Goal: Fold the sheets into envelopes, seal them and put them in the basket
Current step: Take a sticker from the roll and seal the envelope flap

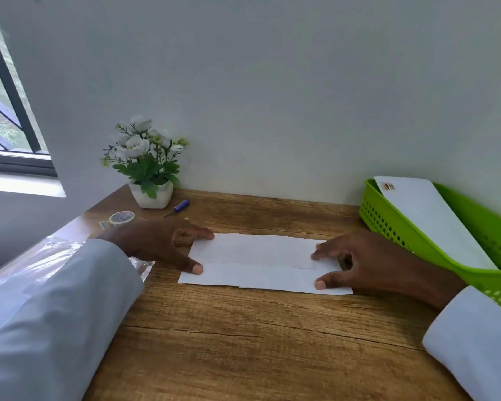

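The folded sheet (261,263) lies flat between both hands, straight fingers (198,268) pressing its two ends.

Both hands (162,244) (356,263) flat on folded sheet (258,261), basket (417,238) alongside

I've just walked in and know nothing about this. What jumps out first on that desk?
Two hands pin a folded white sheet flat in the middle of the wooden desk: the left hand at its left end, the right hand at its right end. A bright green basket at the right edge already holds a sealed envelope. A pot of white flowers stands by the wall at the back left.
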`<state>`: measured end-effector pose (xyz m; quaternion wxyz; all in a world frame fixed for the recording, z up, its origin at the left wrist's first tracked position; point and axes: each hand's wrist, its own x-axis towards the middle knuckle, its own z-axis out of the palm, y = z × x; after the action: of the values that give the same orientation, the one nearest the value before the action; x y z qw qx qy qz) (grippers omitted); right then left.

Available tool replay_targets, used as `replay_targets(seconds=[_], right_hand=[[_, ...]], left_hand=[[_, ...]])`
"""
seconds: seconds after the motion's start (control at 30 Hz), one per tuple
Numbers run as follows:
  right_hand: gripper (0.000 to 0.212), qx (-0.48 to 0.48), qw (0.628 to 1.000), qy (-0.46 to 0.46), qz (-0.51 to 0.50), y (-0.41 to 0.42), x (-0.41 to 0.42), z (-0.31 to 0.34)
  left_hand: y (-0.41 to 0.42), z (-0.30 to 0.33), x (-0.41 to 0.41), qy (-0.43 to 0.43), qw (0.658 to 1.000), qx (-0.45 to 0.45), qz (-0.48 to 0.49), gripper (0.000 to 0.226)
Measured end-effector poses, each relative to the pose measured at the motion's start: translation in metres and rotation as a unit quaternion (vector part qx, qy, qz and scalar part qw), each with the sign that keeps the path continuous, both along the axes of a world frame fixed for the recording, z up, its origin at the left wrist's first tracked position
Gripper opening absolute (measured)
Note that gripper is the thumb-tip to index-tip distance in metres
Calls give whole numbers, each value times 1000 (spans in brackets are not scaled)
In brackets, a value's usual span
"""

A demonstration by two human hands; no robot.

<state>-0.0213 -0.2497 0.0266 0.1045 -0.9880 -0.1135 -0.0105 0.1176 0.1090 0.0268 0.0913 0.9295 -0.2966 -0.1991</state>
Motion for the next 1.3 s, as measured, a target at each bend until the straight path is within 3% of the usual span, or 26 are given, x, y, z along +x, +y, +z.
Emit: replay_targets(seconds=[0.07, 0.13, 0.23, 0.33, 0.5, 0.57, 0.67, 0.9, 1.07, 1.3], right_hand=[[79, 7, 1000, -10, 3, 5, 2, 6], [78, 51, 998, -48, 2, 15, 8, 15], [63, 104, 988, -116, 14, 38, 26, 31], [55, 90, 982, -146, 74, 67, 48, 40], [46, 86, 972, -132, 175, 131, 97, 38], [35, 107, 967, -129, 194, 154, 116, 31], [10, 158, 957, -144, 198, 183, 142, 14], [8, 318, 925, -137, 155, 225, 160, -31], [11, 336, 921, -126, 151, 224, 161, -40], [13, 330, 922, -132, 154, 224, 161, -40]], left_hand=[[1, 1, -3, -15, 1000, -8, -5, 85], [5, 7, -8, -42, 993, -110, 7, 67], [20, 18, -9, -120, 928, -350, 50, 29], [42, 22, 1, -221, 869, -423, 128, 14], [89, 11, 13, -297, 850, -345, 263, 18], [99, 4, 17, -290, 861, -302, 289, 20], [105, -1, 17, -275, 890, -235, 278, 25], [110, -6, 19, -313, 921, -128, 192, 42], [117, -7, 21, -340, 925, -44, 163, 38], [120, -2, 22, -318, 928, -37, 191, 47]])
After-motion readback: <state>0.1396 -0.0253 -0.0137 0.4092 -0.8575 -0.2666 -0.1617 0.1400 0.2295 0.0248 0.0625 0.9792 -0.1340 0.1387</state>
